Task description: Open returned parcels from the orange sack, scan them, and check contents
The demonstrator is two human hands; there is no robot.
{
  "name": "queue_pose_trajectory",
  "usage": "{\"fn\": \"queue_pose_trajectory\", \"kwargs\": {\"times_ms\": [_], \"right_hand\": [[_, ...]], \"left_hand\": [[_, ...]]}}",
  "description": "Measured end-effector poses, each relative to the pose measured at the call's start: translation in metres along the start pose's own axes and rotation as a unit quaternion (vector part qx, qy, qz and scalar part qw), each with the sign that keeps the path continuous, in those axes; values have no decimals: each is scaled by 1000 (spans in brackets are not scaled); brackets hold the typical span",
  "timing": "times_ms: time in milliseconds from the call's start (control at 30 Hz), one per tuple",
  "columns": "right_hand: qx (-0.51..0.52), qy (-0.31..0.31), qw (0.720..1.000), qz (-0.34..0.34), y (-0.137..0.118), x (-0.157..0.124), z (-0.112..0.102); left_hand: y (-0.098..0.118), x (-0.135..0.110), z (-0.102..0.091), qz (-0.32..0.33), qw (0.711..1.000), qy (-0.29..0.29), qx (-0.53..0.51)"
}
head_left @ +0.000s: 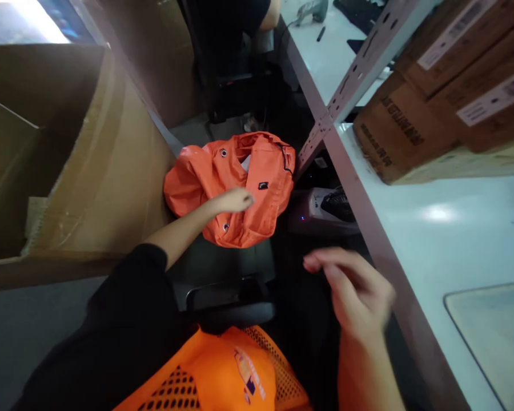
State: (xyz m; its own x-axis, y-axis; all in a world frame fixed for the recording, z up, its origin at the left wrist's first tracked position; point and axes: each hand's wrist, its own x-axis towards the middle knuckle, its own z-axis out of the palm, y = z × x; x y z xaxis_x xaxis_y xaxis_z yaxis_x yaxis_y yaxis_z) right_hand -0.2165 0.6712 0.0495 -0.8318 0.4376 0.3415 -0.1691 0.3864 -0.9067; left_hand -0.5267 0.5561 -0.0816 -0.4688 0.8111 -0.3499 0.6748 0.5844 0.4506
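Note:
An orange fabric bag (pixel 263 214) with metal eyelets, a black cord and a small black label sits on the floor area between a carton and the desk. Its top gapes a little, and something pale shows inside. My left hand (pixel 235 200) reaches across the bag, closed at its fabric; the fingertips are blurred. To the right and nearer to me, my right hand (pixel 362 291) is in the air beside the desk edge. Its fingers are loosely bent, the thumb is apart from the palm, and nothing shows in it. Motion smears it slightly.
A large open carton (pixel 124 171) stands at left. The white desk (pixel 415 228) at right carries stacked brown boxes (pixel 411 125) beside a perforated metal post (pixel 360 68). Under it is a device (pixel 321 208) with a blue light. A seated person (pixel 231 23) is ahead.

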Motion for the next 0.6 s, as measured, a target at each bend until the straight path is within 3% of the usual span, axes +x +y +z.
{"fn": "queue_pose_trajectory", "kwargs": {"times_ms": [67, 133, 200, 300, 367, 433, 533, 600], "right_hand": [[31, 7, 998, 55, 60, 56, 34], [52, -16, 995, 87, 117, 99, 70], [59, -31, 992, 110, 163, 124, 101], [53, -85, 987, 127, 209, 134, 136], [23, -142, 980, 138, 230, 133, 154], [-20, -190, 969, 155, 247, 133, 168], [-76, -212, 956, 188, 267, 133, 172], [-153, -199, 940, 230, 276, 132, 158]], "left_hand": [[-7, 58, -29, -26, 991, 130, -9], [-14, 106, -42, -45, 985, 168, 3], [-22, 138, -37, -68, 984, 163, 19], [-38, 153, -10, -90, 986, 133, 41], [-52, 145, 8, -98, 989, 95, 53], [-73, 121, 19, -123, 990, 43, 62], [-115, 59, 14, -217, 973, -11, 72], [-142, 7, 2, -293, 953, -10, 70]]}}
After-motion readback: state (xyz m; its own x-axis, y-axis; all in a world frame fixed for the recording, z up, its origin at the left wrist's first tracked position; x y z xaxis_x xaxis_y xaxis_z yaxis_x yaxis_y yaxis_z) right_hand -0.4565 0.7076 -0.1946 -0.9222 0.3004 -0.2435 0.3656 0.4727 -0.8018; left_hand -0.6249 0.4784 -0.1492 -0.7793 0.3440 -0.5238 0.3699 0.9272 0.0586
